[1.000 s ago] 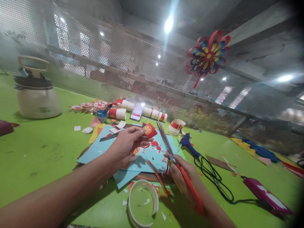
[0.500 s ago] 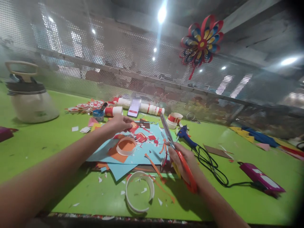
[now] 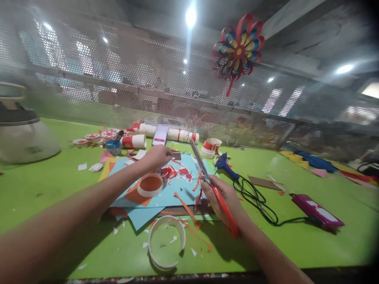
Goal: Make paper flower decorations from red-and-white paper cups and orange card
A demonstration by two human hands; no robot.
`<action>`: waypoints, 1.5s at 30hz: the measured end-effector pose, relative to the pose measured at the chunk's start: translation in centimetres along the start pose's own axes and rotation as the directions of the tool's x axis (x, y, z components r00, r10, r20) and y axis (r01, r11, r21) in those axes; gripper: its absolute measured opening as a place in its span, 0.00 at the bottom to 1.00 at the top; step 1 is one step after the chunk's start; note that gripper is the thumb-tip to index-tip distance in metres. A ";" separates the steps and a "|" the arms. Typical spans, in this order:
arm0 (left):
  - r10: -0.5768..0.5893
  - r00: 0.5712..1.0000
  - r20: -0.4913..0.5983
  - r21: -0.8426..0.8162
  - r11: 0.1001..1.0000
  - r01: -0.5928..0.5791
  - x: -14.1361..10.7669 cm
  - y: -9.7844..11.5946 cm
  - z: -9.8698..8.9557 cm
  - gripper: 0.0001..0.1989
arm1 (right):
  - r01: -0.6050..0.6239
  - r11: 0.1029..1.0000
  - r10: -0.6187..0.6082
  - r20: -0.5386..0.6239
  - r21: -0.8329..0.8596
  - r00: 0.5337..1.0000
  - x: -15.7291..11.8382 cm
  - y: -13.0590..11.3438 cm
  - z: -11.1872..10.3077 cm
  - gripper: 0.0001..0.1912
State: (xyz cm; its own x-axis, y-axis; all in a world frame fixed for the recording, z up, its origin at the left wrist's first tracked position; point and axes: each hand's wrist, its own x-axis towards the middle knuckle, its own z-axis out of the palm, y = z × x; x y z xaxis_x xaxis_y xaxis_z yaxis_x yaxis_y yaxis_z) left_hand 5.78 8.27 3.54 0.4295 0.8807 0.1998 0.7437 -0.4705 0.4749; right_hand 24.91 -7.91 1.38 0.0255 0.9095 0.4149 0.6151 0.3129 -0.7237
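My right hand (image 3: 223, 193) grips scissors (image 3: 214, 183) by their orange-red handles, the blades pointing up and away. Over the back of the light blue paper (image 3: 183, 193), my left hand (image 3: 160, 156) is closed with its fingers curled. Whatever those fingers may hold is hidden. Red paper scraps (image 3: 170, 172) lie just in front of it. A white paper ring (image 3: 150, 193) rests on an orange sheet (image 3: 133, 194) below the left wrist. Nearer to me, a larger white ring with a gap (image 3: 151, 250) lies on the green table (image 3: 103, 244). Thin orange strips (image 3: 186, 207) are scattered near the scissors.
A blue glue gun (image 3: 226, 165) and its black cord lie to the right, running to a purple box (image 3: 316, 211). Behind stand cut paper cups (image 3: 211, 146), a phone (image 3: 160, 135) and a blue jar (image 3: 113, 147). A large jug (image 3: 25, 138) is at the left.
My left hand has turned and curled; the red paper piece with a yellow pattern at its fingertips no longer shows. The view has shifted slightly right. My right hand still grips the scissors.
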 end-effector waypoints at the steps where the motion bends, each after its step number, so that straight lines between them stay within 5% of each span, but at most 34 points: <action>1: 0.019 0.998 0.057 0.026 0.999 -0.020 0.4 0.8 0.5 0.09 | 0.004 1.000 -0.004 0.005 -0.012 1.000 0.0 0.1 0.0 0.21; 6: 0.014 0.960 0.281 0.135 0.989 -0.054 2.3 3.3 3.7 0.15 | -0.042 0.999 0.041 0.013 0.034 0.999 0.1 -0.2 -0.3 0.22; 14: -0.014 0.942 0.337 0.215 0.975 -0.063 3.4 3.2 5.2 0.16 | -0.047 0.996 0.045 0.040 0.072 0.998 0.0 -0.3 -0.5 0.23; 28: 0.181 0.979 0.089 -0.001 0.983 -0.182 3.2 0.7 2.1 0.11 | -0.188 0.963 0.164 0.133 0.193 0.977 0.0 -0.6 -0.4 0.26; 36: 0.167 0.979 -0.118 -0.214 0.958 -0.189 1.1 -1.7 0.6 0.11 | -0.033 0.980 0.029 -0.026 -0.194 0.999 0.6 1.1 -0.1 0.19; 39: 0.111 0.975 -0.190 -0.302 0.939 -0.166 0.7 -2.6 0.3 0.10 | -0.001 0.910 -0.006 -0.016 -0.414 1.000 0.8 1.8 -0.1 0.17; 45: -0.148 0.940 -0.306 -0.556 0.830 -0.050 -1.0 -4.2 -1.1 0.08 | -0.050 0.686 0.151 0.075 -0.726 0.986 0.7 2.2 0.5 0.18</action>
State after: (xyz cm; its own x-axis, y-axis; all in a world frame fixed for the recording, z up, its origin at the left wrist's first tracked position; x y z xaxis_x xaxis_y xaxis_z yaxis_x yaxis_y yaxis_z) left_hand 1.62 9.41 2.31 0.1369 0.9149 0.3799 0.3111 -0.4038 0.8603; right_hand 25.92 -6.42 -0.16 0.0592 0.9643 0.2581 0.9927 -0.0296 -0.1170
